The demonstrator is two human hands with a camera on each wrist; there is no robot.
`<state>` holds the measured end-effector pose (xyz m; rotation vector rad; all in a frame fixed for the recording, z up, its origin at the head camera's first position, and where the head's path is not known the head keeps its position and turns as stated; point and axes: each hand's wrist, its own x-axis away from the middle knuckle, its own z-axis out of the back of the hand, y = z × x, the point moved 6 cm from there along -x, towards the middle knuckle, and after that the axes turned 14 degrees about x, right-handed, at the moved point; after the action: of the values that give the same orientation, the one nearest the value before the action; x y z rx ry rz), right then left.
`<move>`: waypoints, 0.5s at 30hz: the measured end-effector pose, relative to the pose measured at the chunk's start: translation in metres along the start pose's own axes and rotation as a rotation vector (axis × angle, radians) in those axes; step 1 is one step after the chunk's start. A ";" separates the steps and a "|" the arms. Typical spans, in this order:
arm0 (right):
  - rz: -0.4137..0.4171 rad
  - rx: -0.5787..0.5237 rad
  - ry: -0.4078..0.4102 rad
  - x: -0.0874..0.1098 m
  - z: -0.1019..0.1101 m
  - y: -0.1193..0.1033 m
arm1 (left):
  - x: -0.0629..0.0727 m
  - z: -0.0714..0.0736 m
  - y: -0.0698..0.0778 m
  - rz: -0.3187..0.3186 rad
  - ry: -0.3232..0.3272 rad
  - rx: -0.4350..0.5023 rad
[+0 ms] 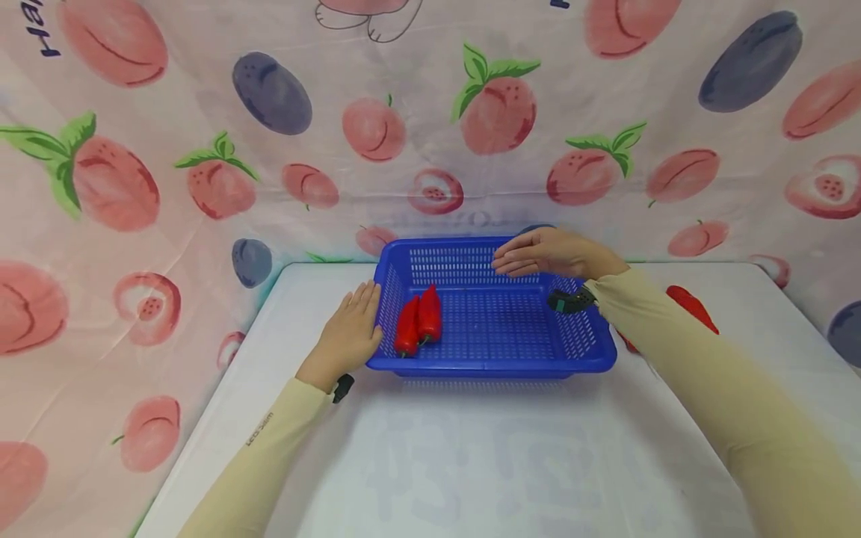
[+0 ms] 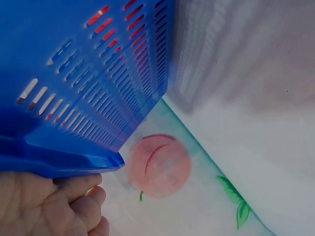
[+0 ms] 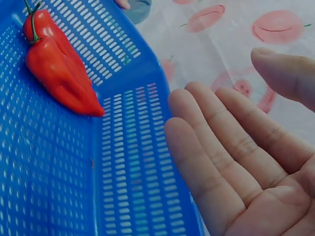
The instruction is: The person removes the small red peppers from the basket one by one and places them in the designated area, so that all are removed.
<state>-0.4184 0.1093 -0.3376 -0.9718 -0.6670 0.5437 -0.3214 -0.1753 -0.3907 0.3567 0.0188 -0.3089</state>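
Note:
A blue plastic basket (image 1: 484,366) with slotted walls stands on the white table. Two red peppers (image 1: 407,329) with green stems lie side by side at its left end; the right wrist view shows the peppers (image 3: 61,73) close up. My left hand (image 1: 348,332) rests against the left rim, fingers straight; in the left wrist view the hand (image 2: 59,204) touches the rim's edge. My right hand (image 1: 554,252) is over the basket's back right part with straight fingers. Nothing is in the right hand (image 3: 241,157), its palm and spread thumb showing in the right wrist view.
On the table (image 1: 511,463) right of the basket lie red items (image 1: 693,308), partly hidden behind my right forearm. A fruit-printed cloth (image 1: 377,67) hangs behind the table and along its sides. Dark bands are on both wrists.

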 end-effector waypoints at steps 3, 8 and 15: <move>0.006 -0.021 -0.010 -0.008 -0.006 0.001 | 0.000 0.001 0.002 -0.003 -0.003 -0.001; 0.000 -0.053 -0.015 -0.022 -0.014 0.006 | 0.000 0.001 0.003 0.000 -0.014 -0.003; 0.020 -0.094 -0.072 -0.035 -0.025 0.013 | 0.001 0.000 0.002 0.011 -0.015 0.029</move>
<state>-0.4258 0.0769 -0.3679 -1.0520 -0.7530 0.5711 -0.3203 -0.1741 -0.3898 0.3832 -0.0024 -0.3012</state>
